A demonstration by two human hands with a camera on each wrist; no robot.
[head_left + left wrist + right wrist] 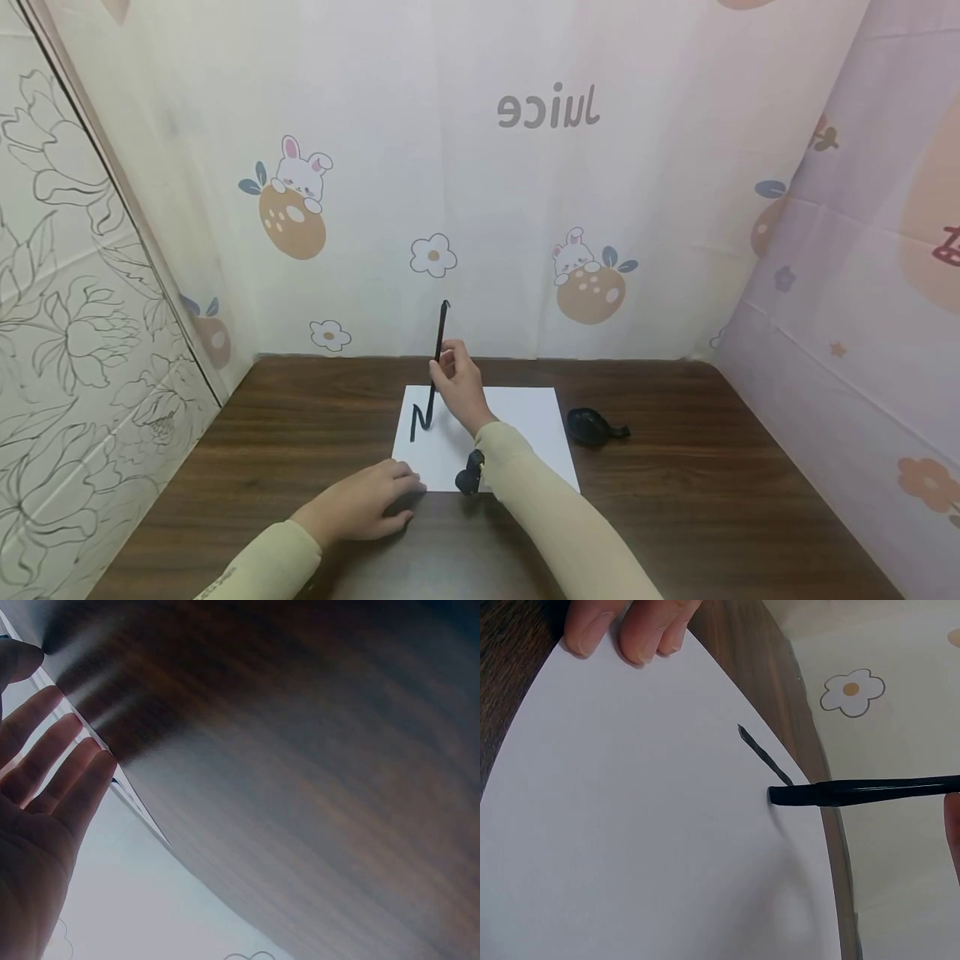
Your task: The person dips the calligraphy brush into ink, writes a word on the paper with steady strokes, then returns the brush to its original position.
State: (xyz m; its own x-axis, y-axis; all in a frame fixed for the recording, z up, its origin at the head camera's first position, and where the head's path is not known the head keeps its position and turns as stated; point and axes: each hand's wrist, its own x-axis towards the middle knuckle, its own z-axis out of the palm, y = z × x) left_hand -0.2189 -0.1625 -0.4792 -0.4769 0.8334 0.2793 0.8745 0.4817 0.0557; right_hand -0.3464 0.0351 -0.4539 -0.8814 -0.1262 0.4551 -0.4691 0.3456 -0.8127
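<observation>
My right hand (pixel 461 387) pinches a black writing brush (pixel 440 333) between thumb and fingers, its handle nearly upright with a small loop on top. In the right wrist view the dark brush tip (pixel 780 796) is right at the paper, beside a black stroke (pixel 763 754). White paper (pixel 517 425) lies flat under that hand, with a black zigzag ink mark (pixel 414 421) on its left part. At the paper's near left corner rests my left hand (pixel 363 502), fingers extended; fingertips (pixel 641 649) also show on the sheet in the right wrist view.
A glossy black dish-like object (pixel 588 427) with a short handle lies just right of the paper on the brown wooden table (pixel 697 492). Behind the table hangs a printed curtain (pixel 480 183). A black wrist camera (pixel 470 473) sits at the right cuff.
</observation>
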